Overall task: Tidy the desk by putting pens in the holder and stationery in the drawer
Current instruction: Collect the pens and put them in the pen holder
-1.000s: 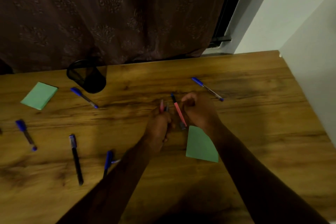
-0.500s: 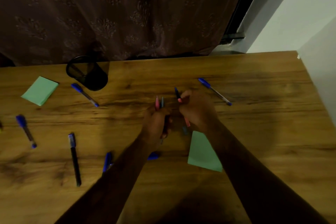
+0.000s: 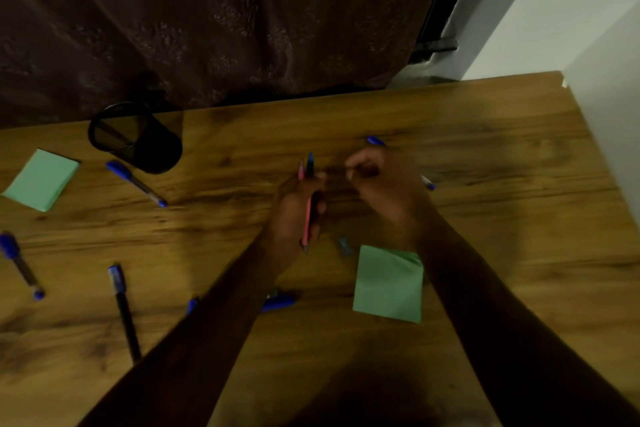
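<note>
Head: pink and blue-capped pens (image 3: 307,217) in left hand (image 3: 292,206); right hand (image 3: 384,185) curled, contents unclear

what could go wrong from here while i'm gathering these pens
The left hand holds several pens bunched together; one may slip out on the way to the holder. The small blue piece by the green pad is dim and easy to overlook or sweep aside. The blue pen is partly hidden under the right hand and might roll if nudged.
</note>
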{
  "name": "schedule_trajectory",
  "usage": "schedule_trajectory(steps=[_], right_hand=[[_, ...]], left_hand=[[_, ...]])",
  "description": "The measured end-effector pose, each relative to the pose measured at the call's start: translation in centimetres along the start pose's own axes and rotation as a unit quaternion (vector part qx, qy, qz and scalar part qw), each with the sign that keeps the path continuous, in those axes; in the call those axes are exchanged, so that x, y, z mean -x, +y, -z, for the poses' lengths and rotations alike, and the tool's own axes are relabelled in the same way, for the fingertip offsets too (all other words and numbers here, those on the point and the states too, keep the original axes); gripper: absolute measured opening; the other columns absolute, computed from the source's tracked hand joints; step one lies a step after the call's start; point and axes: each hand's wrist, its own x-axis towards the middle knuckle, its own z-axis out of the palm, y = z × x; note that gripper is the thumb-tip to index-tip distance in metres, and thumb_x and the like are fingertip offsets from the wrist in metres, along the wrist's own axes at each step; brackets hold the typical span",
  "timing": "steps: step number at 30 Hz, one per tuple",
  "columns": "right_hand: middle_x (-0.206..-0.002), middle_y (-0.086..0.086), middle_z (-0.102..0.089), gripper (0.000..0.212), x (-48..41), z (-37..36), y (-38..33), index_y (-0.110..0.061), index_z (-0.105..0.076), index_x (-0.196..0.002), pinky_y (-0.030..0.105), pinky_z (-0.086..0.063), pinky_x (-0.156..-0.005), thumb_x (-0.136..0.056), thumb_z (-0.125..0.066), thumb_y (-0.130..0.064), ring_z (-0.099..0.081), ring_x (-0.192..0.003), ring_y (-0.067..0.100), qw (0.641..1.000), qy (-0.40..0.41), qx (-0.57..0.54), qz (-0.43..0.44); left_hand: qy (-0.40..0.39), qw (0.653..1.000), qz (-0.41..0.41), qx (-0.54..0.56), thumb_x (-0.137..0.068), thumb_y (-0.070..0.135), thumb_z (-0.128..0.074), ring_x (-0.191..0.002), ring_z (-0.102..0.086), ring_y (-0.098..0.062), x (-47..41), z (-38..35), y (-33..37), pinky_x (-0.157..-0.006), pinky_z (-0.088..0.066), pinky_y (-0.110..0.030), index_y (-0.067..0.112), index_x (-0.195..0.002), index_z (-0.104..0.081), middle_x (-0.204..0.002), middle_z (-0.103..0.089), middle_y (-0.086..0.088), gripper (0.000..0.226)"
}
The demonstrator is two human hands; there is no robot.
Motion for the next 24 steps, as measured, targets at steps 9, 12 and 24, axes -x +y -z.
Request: schedule_trajectory(steps=[9, 12, 24], right_hand=[[-0.126, 0.011, -0.057, 0.041, -3.1, 1.9, 3.2, -0.020, -0.065, -0.125, 0.041, -0.048, -0.092, -0.085, -0.066, -0.012, -0.055, -0.116, 0.034, 0.966, 0.117, 0.222, -0.054], [-0.119, 0.007, -0.064, 0.034, -2.8, 1.3, 2.7, -0.021, -0.067, -0.116, 0.037, -0.049, -0.087, -0.084, -0.069, -0.012, -0.061, -0.108, 0.029, 0.969, 0.117, 0.212, -0.049], [-0.095, 0.007, -0.075, 0.026, 4.5, -5.1, -5.2, -0.013, -0.067, -0.113, 0.031, -0.063, -0.067, -0.088, -0.074, -0.010, -0.076, -0.080, 0.017, 0.979, -0.087, -0.176, -0.055]], left_hand=[[-0.025, 0.999, 0.035, 0.016, -0.094, 0.019, -0.058, -0.039, -0.041, -0.014, 0.0, 1.0, -0.3, -0.039, -0.032, -0.023, 0.019, -0.082, -0.057, -0.060, -0.050, 0.001, 0.012], [-0.033, 0.999, 0.034, 0.010, -0.093, 0.019, -0.059, -0.040, -0.043, -0.014, 0.2, 1.5, -0.1, -0.039, -0.034, -0.023, 0.019, -0.078, -0.057, -0.059, -0.051, 0.002, 0.016], [-0.096, 0.984, -0.018, 0.150, -0.095, 0.041, -0.055, -0.069, -0.065, -0.020, 3.5, 4.1, -0.1, -0.060, -0.052, -0.031, 0.001, -0.113, -0.064, -0.085, -0.067, -0.009, 0.045]])
